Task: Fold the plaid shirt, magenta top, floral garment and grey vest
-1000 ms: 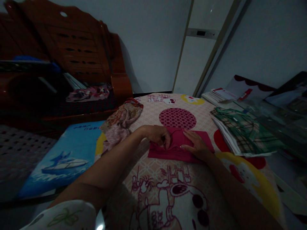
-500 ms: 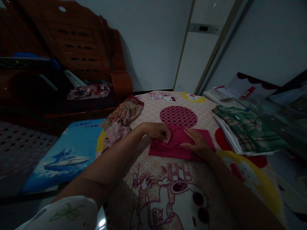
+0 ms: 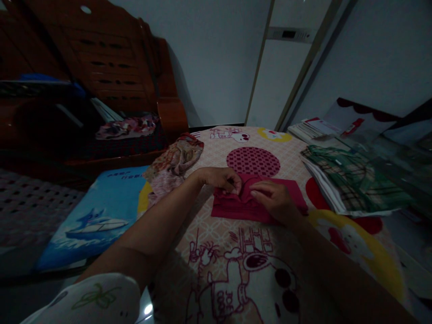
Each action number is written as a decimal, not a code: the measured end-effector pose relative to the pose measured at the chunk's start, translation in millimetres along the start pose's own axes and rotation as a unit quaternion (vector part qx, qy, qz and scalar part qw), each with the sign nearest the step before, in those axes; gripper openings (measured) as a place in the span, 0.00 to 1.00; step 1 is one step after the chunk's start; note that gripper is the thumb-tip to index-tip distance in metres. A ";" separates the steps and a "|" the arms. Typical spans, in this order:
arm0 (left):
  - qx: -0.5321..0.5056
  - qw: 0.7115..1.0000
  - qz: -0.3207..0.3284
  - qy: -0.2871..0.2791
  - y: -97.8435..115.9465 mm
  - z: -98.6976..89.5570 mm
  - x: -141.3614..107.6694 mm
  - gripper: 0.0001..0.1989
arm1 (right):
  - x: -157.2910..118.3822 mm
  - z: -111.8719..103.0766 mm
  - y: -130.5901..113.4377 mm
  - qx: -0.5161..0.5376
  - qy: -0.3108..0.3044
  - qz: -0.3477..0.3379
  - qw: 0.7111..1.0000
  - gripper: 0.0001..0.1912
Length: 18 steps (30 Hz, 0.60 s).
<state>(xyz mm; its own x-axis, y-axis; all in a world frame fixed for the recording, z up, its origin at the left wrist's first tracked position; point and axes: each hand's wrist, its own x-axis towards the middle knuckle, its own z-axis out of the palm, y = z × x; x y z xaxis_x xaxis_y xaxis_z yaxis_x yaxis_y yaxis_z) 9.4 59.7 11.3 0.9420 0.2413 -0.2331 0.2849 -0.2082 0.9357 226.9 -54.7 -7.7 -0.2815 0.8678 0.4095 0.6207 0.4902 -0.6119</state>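
A folded dark-pink garment (image 3: 246, 210) lies on the patterned tablecloth in front of me. My left hand (image 3: 224, 181) is at its left part, thumb and fingertips pinched on the gathered cloth near a curved edge. Over the garment's right half is my right hand (image 3: 275, 198), its fingers half bent and pointing left, with a small gap at the thumb. Whether its fingertips touch the cloth is hard to see in the dim light.
The cartoon-print tablecloth (image 3: 216, 252) covers the table. A crumpled patterned cloth (image 3: 178, 162) lies at left and a folded green plaid garment (image 3: 351, 175) at right. Beyond are a blue printed bag (image 3: 97, 216), a wooden bench (image 3: 111, 58), and papers (image 3: 317, 128).
My right hand has lifted from lying flat on the pink garment, and its fingers have bent and moved slightly left. My left hand keeps its pinch on the cloth.
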 end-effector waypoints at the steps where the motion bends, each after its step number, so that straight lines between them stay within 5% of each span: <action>1: -0.006 1.000 0.002 0.002 -0.1 -0.9 -0.3 0.10 | 3.8 5.3 -6.5 0.008 -0.019 -0.003 1.000 0.13; 4: -0.011 1.000 0.017 0.003 -3.9 -4.2 -0.3 0.11 | 11.0 23.3 -13.7 -0.003 -0.040 -0.005 0.999 0.12; 9: -0.015 0.999 0.043 -0.002 -12.4 -9.1 1.1 0.10 | 11.5 45.1 -4.6 0.051 0.013 0.011 0.999 0.06; 18: 0.019 0.998 0.055 -0.034 -13.4 -13.5 3.4 0.08 | 11.6 45.7 0.8 0.146 0.015 0.126 0.981 0.05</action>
<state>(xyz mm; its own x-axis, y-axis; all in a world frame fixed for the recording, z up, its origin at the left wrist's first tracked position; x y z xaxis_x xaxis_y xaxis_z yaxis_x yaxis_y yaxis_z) 6.4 76.1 1.5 0.9774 0.1505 -0.1482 0.1845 -0.2667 0.9460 190.7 -40.5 -34.4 -0.1211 0.9639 0.2372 0.4300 0.2663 -0.8627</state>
